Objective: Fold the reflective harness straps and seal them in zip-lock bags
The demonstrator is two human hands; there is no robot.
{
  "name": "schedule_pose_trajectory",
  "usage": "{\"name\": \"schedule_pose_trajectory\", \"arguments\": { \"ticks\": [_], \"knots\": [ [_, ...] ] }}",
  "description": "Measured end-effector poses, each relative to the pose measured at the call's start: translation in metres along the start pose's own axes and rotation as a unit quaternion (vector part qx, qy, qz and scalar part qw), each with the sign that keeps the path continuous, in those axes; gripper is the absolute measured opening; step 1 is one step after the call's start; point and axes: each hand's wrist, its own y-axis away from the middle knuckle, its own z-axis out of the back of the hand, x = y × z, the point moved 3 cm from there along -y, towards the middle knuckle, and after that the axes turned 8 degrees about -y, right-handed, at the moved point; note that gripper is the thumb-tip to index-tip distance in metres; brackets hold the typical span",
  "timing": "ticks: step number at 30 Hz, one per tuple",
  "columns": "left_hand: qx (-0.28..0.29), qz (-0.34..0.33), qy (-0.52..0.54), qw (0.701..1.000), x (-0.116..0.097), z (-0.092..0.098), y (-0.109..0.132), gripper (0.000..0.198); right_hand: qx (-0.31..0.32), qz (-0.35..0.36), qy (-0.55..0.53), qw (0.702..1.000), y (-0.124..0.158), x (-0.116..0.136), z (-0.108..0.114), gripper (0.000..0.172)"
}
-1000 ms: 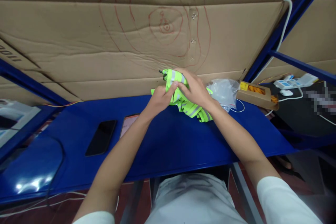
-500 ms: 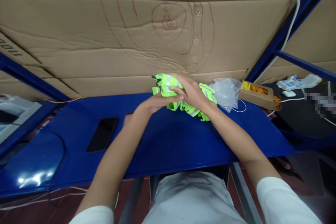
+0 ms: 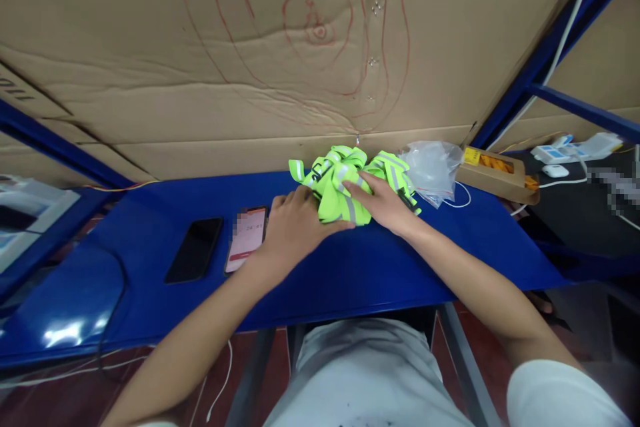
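Observation:
A bundle of neon-green reflective straps [image 3: 333, 203] with silver stripes and black buckles sits at the back of the blue table, between my two hands. My left hand [image 3: 297, 223] grips its left side, with the fingers behind and the thumb along the front edge. On the right side, my right hand [image 3: 383, 203] holds it, with the fingers over the folds and the thumb on top. More loose green strapping [image 3: 393, 170] lies behind my right hand, with a black buckle near my wrist. Part of the bundle is hidden under my fingers.
Left of my left hand lie a phone with a lit screen [image 3: 245, 240] and a dark phone [image 3: 195, 250]. A clear plastic bag [image 3: 433, 170] and an open cardboard box [image 3: 500, 177] with orange items stand at the right. Marked cardboard [image 3: 230, 107] rises behind the blue table [image 3: 340, 290].
The bundle has come down and nearer to me. My hands, crossed close together before, are now apart on its two sides. The lit phone shows more fully.

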Motion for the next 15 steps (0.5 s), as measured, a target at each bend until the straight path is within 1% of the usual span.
{"name": "schedule_pose_trajectory", "arguments": {
  "ticks": [1, 2, 4, 5, 6, 7, 9, 11, 13, 15],
  "knots": [
    [-0.032, 0.007, -0.037, 0.999, -0.004, 0.0, 0.015, 0.096, 0.011, -0.03, -0.04, 0.999, 0.011, -0.005, -0.002, 0.042],
    [-0.067, 0.014, -0.052, 0.996, -0.008, -0.001, 0.028, 0.113, 0.021, -0.058, -0.079, 0.995, 0.021, -0.01, -0.004, 0.042],
    [-0.14, 0.005, -0.047, 0.989, -0.014, -0.002, 0.048, 0.135, 0.032, -0.118, -0.155, 0.98, 0.037, -0.019, -0.008, 0.042],
    [-0.176, -0.019, -0.035, 0.984, -0.016, -0.002, 0.053, 0.139, 0.041, -0.15, -0.192, 0.969, 0.041, -0.023, -0.01, 0.042],
    [-0.202, -0.058, -0.022, 0.977, -0.018, -0.003, 0.056, 0.137, 0.053, -0.182, -0.225, 0.956, 0.043, -0.028, -0.012, 0.043],
    [-0.214, -0.107, -0.007, 0.971, -0.02, -0.004, 0.057, 0.132, 0.067, -0.212, -0.251, 0.942, 0.045, -0.033, -0.015, 0.043],
    [-0.194, -0.203, 0.026, 0.959, -0.024, -0.008, 0.056, 0.117, 0.097, -0.261, -0.292, 0.915, 0.045, -0.044, -0.02, 0.042],
    [-0.156, -0.259, 0.045, 0.952, -0.03, -0.014, 0.055, 0.107, 0.116, -0.293, -0.336, 0.888, 0.046, -0.055, -0.025, 0.042],
    [-0.131, -0.274, 0.045, 0.952, -0.037, -0.022, 0.059, 0.104, 0.12, -0.314, -0.389, 0.858, 0.051, -0.065, -0.029, 0.041],
    [-0.108, -0.267, 0.026, 0.957, -0.043, -0.032, 0.066, 0.1, 0.111, -0.332, -0.429, 0.833, 0.057, -0.072, -0.031, 0.037]
  ]
}}
